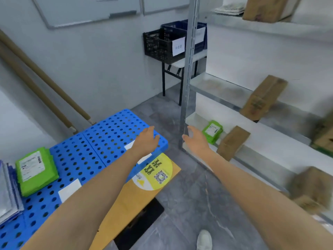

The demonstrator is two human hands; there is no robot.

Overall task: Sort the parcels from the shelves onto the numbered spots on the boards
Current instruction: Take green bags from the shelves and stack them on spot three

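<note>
Both my hands are stretched out and hold nothing. My left hand point(146, 140) hovers with relaxed fingers over the right end of the blue perforated board point(100, 141). My right hand point(193, 139) is open just in front of the shelf post point(189, 73), a short way left of a green parcel point(212, 131) lying on a low shelf. A brown box point(232, 142) leans beside that parcel. Another green parcel point(35, 170) lies on the board at the left, next to a stack of grey parcels point(9, 188). White label cards point(69, 191) sit on the board.
More brown boxes stand on the shelves at the right point(264, 97), at the top point(264, 9) and lower down point(310, 190). A yellow cardboard sheet point(135, 195) lies under the board's edge. Black crates point(162, 44) sit on a small table behind. My shoe point(204, 239) is on the grey floor.
</note>
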